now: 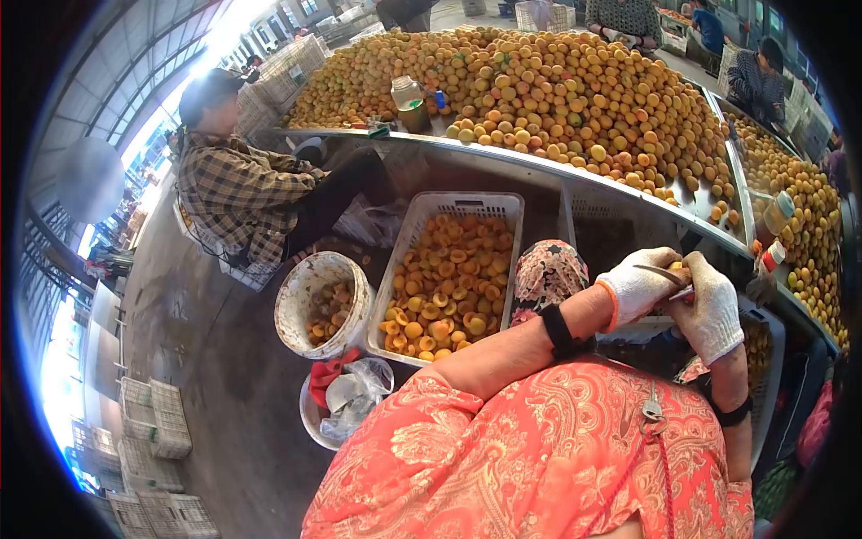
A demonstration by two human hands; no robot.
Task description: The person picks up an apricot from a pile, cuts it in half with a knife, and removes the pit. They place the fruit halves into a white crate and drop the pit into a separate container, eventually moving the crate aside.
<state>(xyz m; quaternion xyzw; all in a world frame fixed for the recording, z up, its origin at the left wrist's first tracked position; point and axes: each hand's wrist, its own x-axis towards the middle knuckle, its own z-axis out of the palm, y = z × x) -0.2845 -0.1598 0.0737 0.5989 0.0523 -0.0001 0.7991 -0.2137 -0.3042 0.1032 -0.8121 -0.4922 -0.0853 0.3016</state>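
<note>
My left hand (639, 282), in a white glove with an orange cuff, is closed at the right of the view, with a small piece of yellow-orange fruit (675, 266) at its fingertips. A thin brown object (659, 272) lies across those fingers; what it is cannot be made out. My right hand (709, 310), also in a white glove, is closed and meets the left at the fruit; its fingers hide most of what it grips. Left of my knee, a white crate (514, 260) holds halved orange fruit (449, 278).
A metal-edged table (503, 153) carries a large fruit heap (575, 99) and a jar (411, 103). A white bucket (292, 305) and a bowl with plastic bags (314, 422) stand left of the crate. A person in a checked shirt (242, 193) sits beyond; other people are farther back.
</note>
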